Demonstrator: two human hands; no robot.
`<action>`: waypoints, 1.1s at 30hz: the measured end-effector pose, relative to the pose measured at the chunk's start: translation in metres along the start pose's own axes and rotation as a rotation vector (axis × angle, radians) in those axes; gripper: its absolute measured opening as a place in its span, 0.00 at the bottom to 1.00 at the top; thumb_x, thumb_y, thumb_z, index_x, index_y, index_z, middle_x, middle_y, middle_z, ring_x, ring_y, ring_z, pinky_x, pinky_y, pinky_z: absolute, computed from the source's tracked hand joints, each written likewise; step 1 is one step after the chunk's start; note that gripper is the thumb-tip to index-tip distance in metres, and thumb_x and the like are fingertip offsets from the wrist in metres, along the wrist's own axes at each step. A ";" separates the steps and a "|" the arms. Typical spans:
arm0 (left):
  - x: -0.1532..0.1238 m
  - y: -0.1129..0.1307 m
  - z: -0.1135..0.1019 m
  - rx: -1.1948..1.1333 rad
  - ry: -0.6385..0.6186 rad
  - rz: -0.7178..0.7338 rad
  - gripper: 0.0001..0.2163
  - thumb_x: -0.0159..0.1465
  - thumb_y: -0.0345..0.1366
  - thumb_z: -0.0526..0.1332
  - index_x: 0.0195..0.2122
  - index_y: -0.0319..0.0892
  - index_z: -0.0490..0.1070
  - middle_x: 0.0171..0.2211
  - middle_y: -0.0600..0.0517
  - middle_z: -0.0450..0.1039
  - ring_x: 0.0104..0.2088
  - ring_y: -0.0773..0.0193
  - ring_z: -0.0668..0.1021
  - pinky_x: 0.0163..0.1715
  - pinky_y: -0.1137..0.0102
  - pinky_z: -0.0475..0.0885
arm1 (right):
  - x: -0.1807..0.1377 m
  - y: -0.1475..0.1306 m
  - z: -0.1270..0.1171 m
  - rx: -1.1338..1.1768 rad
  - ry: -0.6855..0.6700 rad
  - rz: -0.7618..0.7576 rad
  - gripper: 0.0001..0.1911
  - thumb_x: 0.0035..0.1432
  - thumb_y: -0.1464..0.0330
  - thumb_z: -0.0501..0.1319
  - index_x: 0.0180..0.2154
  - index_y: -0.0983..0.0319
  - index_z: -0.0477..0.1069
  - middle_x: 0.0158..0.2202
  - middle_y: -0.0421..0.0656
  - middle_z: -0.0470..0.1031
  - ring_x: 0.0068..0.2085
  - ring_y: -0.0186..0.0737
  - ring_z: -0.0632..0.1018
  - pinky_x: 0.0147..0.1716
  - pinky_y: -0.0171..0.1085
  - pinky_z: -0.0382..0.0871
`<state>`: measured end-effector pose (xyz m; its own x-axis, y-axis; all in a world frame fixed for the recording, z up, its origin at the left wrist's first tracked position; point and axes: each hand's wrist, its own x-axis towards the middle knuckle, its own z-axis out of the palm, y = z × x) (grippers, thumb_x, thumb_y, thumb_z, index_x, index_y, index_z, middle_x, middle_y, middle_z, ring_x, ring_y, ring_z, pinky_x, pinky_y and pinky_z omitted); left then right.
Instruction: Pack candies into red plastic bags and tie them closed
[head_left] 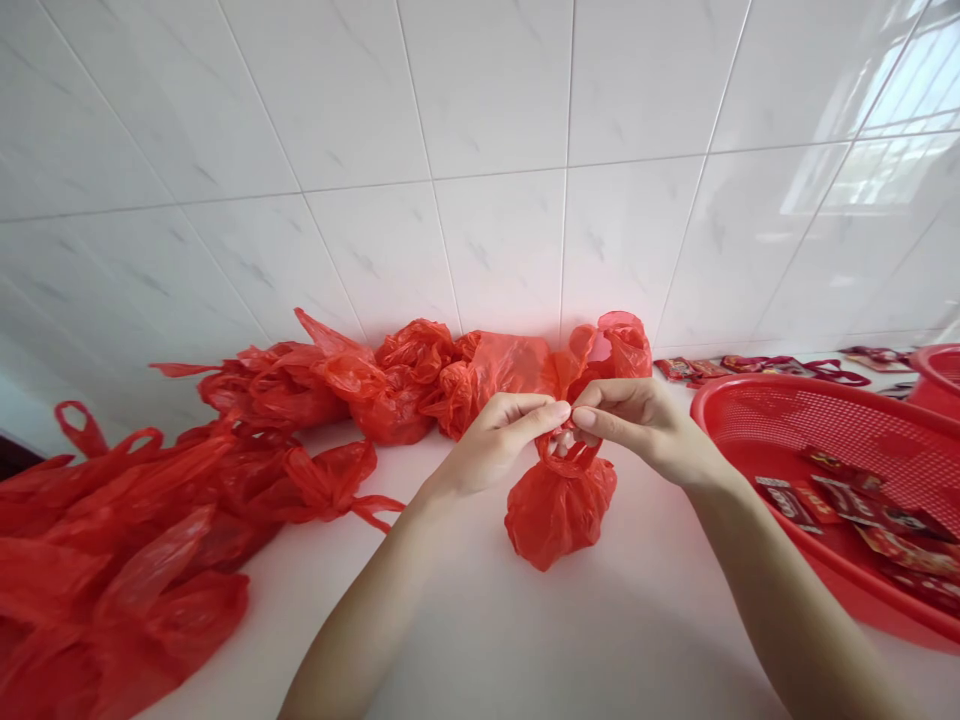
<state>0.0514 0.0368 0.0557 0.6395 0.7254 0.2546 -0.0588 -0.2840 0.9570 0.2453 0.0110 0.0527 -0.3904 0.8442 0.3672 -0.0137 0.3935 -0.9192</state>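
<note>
A small, filled red plastic bag (561, 505) hangs or rests over the white table, its top gathered between my two hands. My left hand (517, 425) pinches one of its handles from the left side. From the right, my right hand (634, 425) grips the other handle, thumb and forefinger pressed together. The fingertips of both hands nearly meet above the bag, and the handles there look twisted or looped. What the bag contains cannot be made out through the plastic.
Several filled red bags (397, 385) line the tiled wall (495, 240). A heap of red plastic bags (127, 550) covers the left of the white table (465, 620). On the right stands a red perforated basket (825, 410) with snack packets (862, 500); more packets (697, 370) lie behind it.
</note>
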 end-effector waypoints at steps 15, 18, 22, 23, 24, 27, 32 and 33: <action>0.001 -0.004 0.001 -0.112 0.236 0.158 0.16 0.69 0.46 0.60 0.27 0.42 0.71 0.26 0.53 0.69 0.33 0.64 0.75 0.42 0.67 0.73 | 0.006 0.024 0.003 -0.182 -0.163 -0.017 0.16 0.56 0.60 0.70 0.42 0.60 0.72 0.41 0.42 0.75 0.42 0.40 0.76 0.43 0.40 0.73; 0.000 -0.004 0.001 -0.147 0.295 0.198 0.17 0.68 0.48 0.61 0.26 0.42 0.70 0.25 0.54 0.68 0.33 0.63 0.76 0.42 0.66 0.73 | 0.009 0.038 0.009 -0.311 -0.272 0.027 0.12 0.59 0.59 0.67 0.35 0.60 0.71 0.34 0.39 0.73 0.36 0.38 0.73 0.36 0.38 0.70; 0.001 0.001 -0.003 -0.206 0.427 0.267 0.17 0.64 0.48 0.65 0.25 0.42 0.70 0.24 0.55 0.68 0.31 0.64 0.77 0.41 0.66 0.75 | 0.010 0.041 0.014 -0.334 -0.283 0.008 0.12 0.64 0.60 0.62 0.31 0.61 0.69 0.29 0.38 0.69 0.31 0.35 0.70 0.31 0.35 0.66; 0.001 0.003 -0.005 -0.231 0.472 0.293 0.16 0.63 0.47 0.67 0.25 0.42 0.71 0.24 0.55 0.67 0.30 0.65 0.76 0.41 0.67 0.75 | 0.009 0.038 0.014 -0.326 -0.262 0.006 0.13 0.64 0.60 0.62 0.31 0.61 0.69 0.29 0.37 0.68 0.30 0.34 0.69 0.31 0.35 0.66; 0.001 0.005 -0.007 -0.255 0.512 0.315 0.16 0.62 0.47 0.68 0.24 0.42 0.71 0.23 0.56 0.66 0.29 0.66 0.76 0.40 0.67 0.76 | 0.009 0.036 0.013 -0.318 -0.246 0.009 0.13 0.65 0.60 0.61 0.31 0.61 0.69 0.29 0.37 0.68 0.30 0.34 0.69 0.30 0.35 0.65; 0.000 0.011 -0.015 -0.301 0.567 0.347 0.15 0.60 0.45 0.70 0.24 0.42 0.71 0.23 0.57 0.65 0.28 0.67 0.75 0.39 0.69 0.76 | 0.006 0.027 0.011 -0.311 -0.236 0.030 0.13 0.66 0.59 0.59 0.35 0.62 0.71 0.30 0.39 0.71 0.31 0.35 0.71 0.31 0.35 0.66; -0.006 0.020 -0.032 -0.282 0.581 0.368 0.13 0.62 0.41 0.69 0.24 0.42 0.73 0.24 0.57 0.68 0.26 0.69 0.74 0.39 0.69 0.76 | 0.003 0.021 0.003 -0.422 -0.207 0.041 0.14 0.63 0.57 0.62 0.39 0.61 0.72 0.31 0.39 0.73 0.30 0.35 0.71 0.28 0.34 0.66; -0.007 0.024 -0.036 -0.266 0.607 0.384 0.13 0.63 0.40 0.68 0.24 0.41 0.73 0.24 0.56 0.68 0.26 0.70 0.74 0.39 0.70 0.76 | 0.002 0.020 0.001 -0.458 -0.193 0.044 0.13 0.63 0.57 0.63 0.40 0.61 0.72 0.32 0.39 0.73 0.30 0.35 0.72 0.28 0.34 0.66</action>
<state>0.0177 0.0474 0.0816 0.0078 0.8452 0.5344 -0.4234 -0.4813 0.7675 0.2430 0.0205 0.0349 -0.5458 0.7978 0.2564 0.3958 0.5151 -0.7603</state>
